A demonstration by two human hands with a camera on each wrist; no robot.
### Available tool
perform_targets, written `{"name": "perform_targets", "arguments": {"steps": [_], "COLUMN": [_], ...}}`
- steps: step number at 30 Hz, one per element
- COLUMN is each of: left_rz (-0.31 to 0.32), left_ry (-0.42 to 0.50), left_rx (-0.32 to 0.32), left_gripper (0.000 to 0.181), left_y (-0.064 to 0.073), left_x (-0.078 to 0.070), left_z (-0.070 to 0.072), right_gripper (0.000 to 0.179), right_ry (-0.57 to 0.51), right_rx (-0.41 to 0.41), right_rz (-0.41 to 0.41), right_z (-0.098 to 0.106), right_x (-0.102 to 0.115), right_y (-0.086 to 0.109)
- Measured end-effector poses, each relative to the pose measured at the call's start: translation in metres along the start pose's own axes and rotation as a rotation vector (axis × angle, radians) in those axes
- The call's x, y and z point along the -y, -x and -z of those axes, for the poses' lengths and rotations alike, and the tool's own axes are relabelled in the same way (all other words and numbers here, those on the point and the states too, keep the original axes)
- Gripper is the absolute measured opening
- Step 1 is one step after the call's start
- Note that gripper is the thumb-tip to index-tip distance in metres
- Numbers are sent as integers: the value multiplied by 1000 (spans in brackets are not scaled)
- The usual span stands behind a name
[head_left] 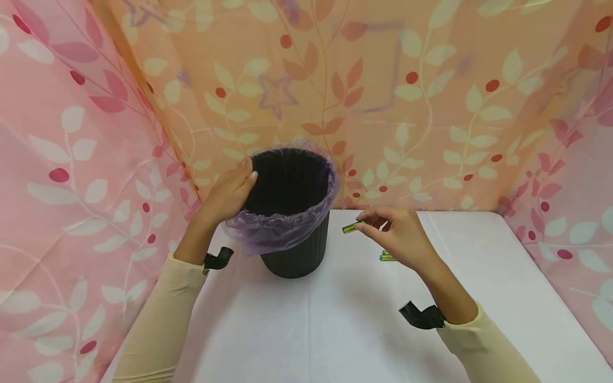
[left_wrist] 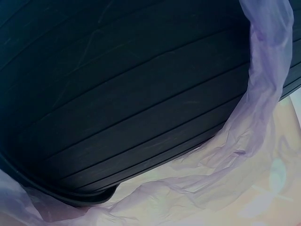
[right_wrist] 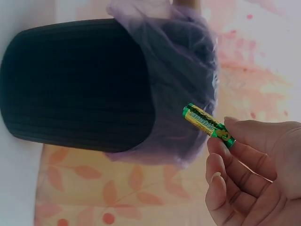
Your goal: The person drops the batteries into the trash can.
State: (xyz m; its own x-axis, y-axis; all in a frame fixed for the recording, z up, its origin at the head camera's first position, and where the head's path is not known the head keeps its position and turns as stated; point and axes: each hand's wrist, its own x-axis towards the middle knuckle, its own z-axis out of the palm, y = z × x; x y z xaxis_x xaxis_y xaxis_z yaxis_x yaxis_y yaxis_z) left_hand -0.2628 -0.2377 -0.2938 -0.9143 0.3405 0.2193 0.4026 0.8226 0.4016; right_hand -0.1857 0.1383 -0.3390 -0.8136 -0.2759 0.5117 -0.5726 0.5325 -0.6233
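Observation:
In the head view, a black ribbed trash bin stands upright on the white table, a thin purple plastic bag folded over its rim. My left hand rests against the left side of that rim with its fingers extended. To the right of the bin, my right hand pinches a green and gold battery between thumb and fingers, above the table. The right wrist view shows the battery beside the bagged bin. Several similar batteries lie below the right hand, partly hidden by it.
A white cloth covers the table. Behind it hangs an orange leaf-patterned curtain, with pink patterned cloth on the left and right sides. Each wrist carries a black camera mount.

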Motion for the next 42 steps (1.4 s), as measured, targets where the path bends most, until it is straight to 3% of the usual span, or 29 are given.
{"name": "perform_targets", "arguments": {"steps": [11, 21, 32, 42], "left_rz": [2, 11, 24, 20], "left_ry": [-6, 6, 6, -7], "left_rx": [-2, 8, 17, 15], "left_gripper": [63, 63, 63, 63], "left_y": [0, 1, 2, 0], "left_x": [0, 0, -2, -1], "left_z": [0, 0, 1, 1], "right_gripper": [9, 7, 10, 11], "right_ry": [-24, -98, -244, -223], "right_rx": [-13, 22, 89, 123], "right_rz": [118, 114, 94, 99], "right_z": [2, 4, -6, -22], "right_x": [31, 49, 55, 53], "right_y": [-29, -51, -70, -95]}}
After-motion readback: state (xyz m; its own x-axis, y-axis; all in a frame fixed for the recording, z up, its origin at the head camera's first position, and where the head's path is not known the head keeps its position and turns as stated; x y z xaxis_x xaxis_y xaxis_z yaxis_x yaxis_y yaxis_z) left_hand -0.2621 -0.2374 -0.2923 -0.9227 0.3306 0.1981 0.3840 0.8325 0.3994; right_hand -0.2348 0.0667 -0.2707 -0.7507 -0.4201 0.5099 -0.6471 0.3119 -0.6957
